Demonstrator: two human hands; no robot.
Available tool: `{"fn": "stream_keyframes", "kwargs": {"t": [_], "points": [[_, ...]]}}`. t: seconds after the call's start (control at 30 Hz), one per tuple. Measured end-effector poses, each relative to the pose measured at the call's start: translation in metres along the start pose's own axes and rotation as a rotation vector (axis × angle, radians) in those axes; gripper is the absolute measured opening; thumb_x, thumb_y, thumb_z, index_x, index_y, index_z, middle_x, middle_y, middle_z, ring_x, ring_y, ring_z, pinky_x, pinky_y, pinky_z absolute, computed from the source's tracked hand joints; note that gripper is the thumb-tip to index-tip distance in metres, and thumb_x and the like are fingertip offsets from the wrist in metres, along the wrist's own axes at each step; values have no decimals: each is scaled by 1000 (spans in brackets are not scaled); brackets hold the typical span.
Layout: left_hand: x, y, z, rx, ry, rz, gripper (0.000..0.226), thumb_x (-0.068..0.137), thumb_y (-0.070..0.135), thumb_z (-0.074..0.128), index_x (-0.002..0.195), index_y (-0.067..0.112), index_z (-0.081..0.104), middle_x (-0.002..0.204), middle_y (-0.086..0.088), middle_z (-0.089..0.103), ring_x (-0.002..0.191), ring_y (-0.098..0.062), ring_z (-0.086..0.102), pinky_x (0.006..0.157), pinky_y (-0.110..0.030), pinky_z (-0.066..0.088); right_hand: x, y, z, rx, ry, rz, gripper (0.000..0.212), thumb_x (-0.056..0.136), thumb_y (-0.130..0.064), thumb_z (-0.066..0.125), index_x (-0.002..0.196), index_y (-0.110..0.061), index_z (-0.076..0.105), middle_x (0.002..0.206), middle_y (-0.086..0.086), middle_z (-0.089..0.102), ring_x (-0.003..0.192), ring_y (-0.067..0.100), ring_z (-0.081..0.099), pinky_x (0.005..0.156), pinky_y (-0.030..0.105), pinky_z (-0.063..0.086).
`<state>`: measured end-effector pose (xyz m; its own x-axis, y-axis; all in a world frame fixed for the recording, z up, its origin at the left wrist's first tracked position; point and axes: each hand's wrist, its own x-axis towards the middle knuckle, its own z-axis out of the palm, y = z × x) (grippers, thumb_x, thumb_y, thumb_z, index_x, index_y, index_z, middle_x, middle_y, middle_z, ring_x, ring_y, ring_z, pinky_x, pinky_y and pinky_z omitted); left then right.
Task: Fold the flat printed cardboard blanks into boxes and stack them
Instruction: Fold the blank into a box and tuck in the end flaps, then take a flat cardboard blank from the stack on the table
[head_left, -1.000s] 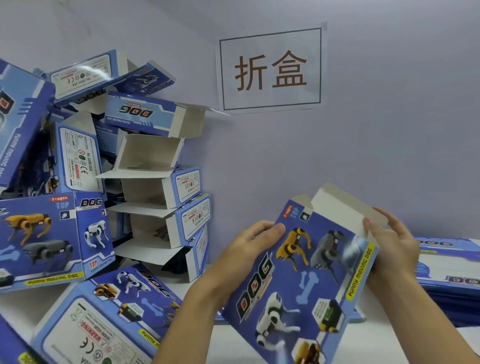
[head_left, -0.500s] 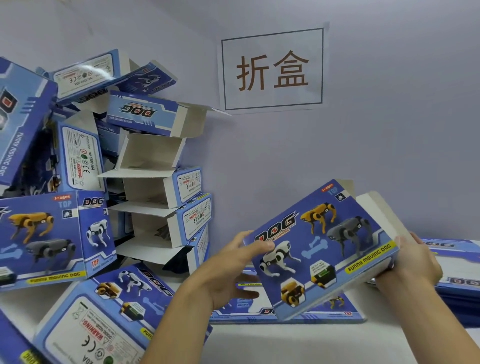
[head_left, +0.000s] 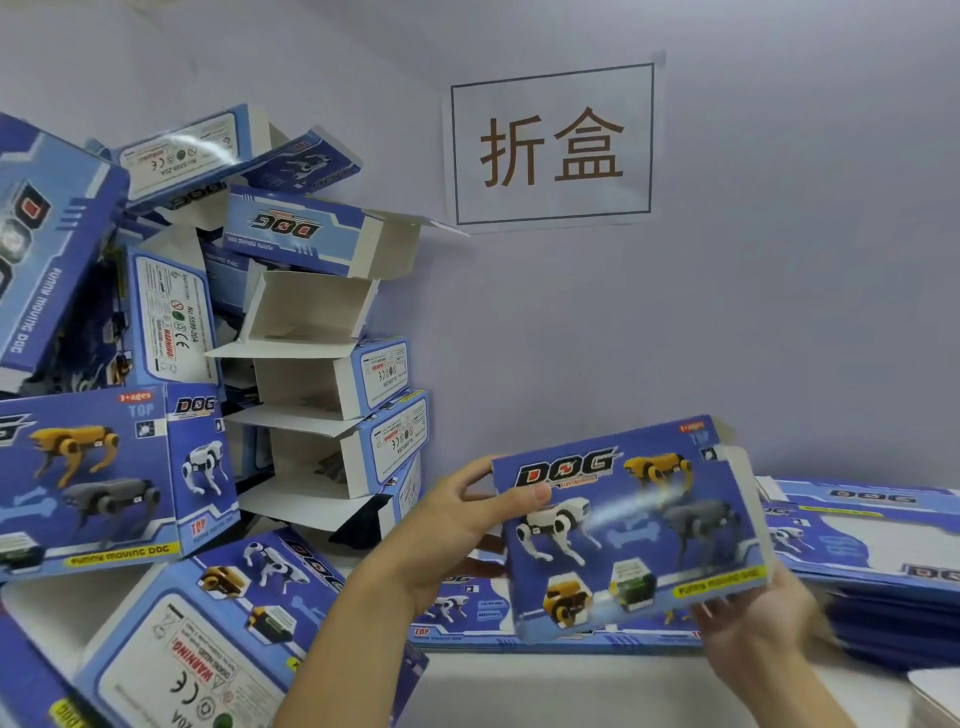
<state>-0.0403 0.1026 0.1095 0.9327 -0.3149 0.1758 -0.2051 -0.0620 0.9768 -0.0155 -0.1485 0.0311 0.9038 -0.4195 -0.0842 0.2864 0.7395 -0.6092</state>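
box (head_left: 634, 525) printed face up, long axis left-right, left hand (head_left: 457, 525) pinching, right hand (head_left: 753, 629) cupping beneath

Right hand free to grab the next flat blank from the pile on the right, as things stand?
Probably not yet. The right hand is under the box, holding its lower right corner, with the left hand on the other edge. The blanks lie just beside it, nothing in between.

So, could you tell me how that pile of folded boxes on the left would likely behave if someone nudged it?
The pile of folded boxes would probably topple: the boxes lie tilted at mixed angles. They look empty, with open flaps showing bare insides, so likely light and easily shifted. The glossy print suggests they may slide over one another.
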Motion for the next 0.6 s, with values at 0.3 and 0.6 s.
{"fn": "stream_keyframes", "kwargs": {"t": [0.3, 0.6], "points": [[-8, 28, -28, -479, 448, 411, 60, 62, 40, 79, 118, 24, 65, 97, -2, 77, 79, -21, 75, 66, -36, 62, 2, 16, -11, -369, -170, 39, 46, 105, -39, 33, 101, -14, 72, 75, 14, 75, 44, 21, 64, 37, 18, 39], [-14, 34, -42, -660, 642, 629, 63, 72, 31, 76, 131, 27, 55, 121, 0, 70, 109, -27, 68, 87, -44, 59, 0, 19, -6, -466, -180, 71, 42, 104, -37, 36, 104, -14, 71, 79, 16, 74, 49, 22, 64, 43, 20, 42]]}}
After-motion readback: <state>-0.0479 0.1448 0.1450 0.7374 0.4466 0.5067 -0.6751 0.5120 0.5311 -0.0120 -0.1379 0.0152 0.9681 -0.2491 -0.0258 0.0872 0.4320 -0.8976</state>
